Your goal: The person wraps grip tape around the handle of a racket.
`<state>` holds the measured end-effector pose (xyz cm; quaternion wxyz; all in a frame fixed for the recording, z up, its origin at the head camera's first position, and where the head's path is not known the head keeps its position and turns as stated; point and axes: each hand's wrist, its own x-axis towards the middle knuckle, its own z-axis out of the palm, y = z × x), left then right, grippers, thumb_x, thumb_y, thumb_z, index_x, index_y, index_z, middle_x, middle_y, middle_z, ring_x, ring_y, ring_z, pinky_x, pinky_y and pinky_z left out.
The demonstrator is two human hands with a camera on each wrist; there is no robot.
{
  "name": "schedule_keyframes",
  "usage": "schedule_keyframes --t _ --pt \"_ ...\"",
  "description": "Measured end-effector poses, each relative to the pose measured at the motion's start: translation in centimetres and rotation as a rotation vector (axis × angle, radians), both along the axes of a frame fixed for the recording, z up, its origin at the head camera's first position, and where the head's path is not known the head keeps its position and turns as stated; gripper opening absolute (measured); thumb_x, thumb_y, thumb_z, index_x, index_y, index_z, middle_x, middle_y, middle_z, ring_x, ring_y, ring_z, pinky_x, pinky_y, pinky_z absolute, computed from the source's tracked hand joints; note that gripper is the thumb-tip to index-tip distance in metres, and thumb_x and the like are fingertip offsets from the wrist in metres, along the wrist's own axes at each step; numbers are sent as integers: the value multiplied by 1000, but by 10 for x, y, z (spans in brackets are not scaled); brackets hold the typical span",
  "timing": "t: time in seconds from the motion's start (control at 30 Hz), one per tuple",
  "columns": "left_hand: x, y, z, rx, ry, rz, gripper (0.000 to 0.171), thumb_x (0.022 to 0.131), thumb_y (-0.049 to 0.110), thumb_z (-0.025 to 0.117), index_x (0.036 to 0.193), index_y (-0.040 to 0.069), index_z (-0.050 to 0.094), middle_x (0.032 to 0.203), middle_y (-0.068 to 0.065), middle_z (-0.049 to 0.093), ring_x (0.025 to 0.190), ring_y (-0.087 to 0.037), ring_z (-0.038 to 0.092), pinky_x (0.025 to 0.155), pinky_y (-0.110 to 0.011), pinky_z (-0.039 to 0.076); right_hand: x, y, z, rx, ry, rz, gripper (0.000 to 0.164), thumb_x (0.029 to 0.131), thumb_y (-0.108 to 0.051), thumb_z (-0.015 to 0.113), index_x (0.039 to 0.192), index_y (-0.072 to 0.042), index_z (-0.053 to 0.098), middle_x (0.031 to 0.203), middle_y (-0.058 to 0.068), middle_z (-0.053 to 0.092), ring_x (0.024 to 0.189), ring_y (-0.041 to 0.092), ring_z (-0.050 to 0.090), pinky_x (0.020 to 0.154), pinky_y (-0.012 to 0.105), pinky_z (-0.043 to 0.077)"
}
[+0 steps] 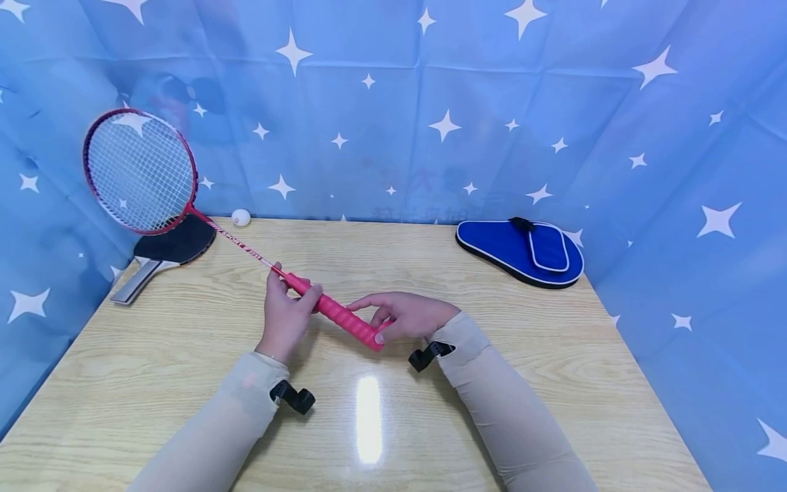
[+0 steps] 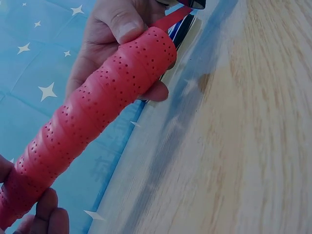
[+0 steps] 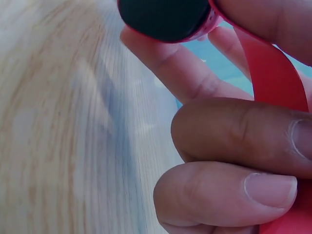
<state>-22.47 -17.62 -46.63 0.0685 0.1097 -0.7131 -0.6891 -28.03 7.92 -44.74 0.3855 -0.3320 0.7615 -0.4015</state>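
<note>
A badminton racket (image 1: 236, 240) is held slanting above the table, its strung head at the upper left. My left hand (image 1: 285, 321) grips it at the upper end of the handle, thumb and fingers on either side. Pink-red perforated overgrip tape (image 2: 92, 109) covers the handle in spiral turns. At the butt end, my right hand (image 1: 410, 314) touches the handle with its thumb and a finger. A loose tape strip (image 3: 273, 75) runs from the butt into that hand's curled fingers. The dark butt cap (image 3: 163, 17) shows in the right wrist view.
Behind the racket head lies a table tennis bat (image 1: 181, 242) at the table's left edge. A white ball (image 1: 241, 217) sits at the back edge. At the back right is a blue bat case (image 1: 504, 246). Starry blue cloth (image 1: 393, 137) hangs around the wooden table (image 1: 529, 383).
</note>
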Motion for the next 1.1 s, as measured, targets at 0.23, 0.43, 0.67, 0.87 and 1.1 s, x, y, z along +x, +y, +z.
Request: schedule_keyframes --t 0.23,0.43,0.67,0.87,1.1 --pt "-1 0 -1 -7 11 2 93 100 10 65 168 9 2 133 -22 52 82 -14 68 74 -20 63 3 0 4 -22 -30 6 75 95 -6 74 156 -41 47 118 1 74 110 23 71 91 38 60" --pt "1 -1 1 -21 -4 -11 96 101 20 70 169 13 3 135 -20 51 86 -13 67 73 -21 63 3 -2 6 -11 -25 -1 76 91 -12 80 153 -44 48 118 2 73 108 25 71 92 41 59" --pt "2 0 2 5 0 2 94 102 16 68 169 14 2 135 -20 51 82 -13 68 74 -21 63 2 0 6 -22 -76 0 72 95 -6 71 155 -40 49 120 3 74 111 24 71 87 37 59" --pt "2 -1 3 -10 5 17 93 102 16 68 169 14 2 136 -21 52 88 -16 67 76 -20 63 -1 1 4 -33 -61 9 71 95 -6 68 157 -34 48 118 3 75 112 23 70 91 38 58" --pt "2 -1 4 5 -1 23 94 102 13 67 169 15 1 140 -21 52 93 -19 66 77 -19 62 -3 2 4 -31 -11 -36 63 96 -12 68 156 -25 51 110 5 76 101 25 70 76 33 52"
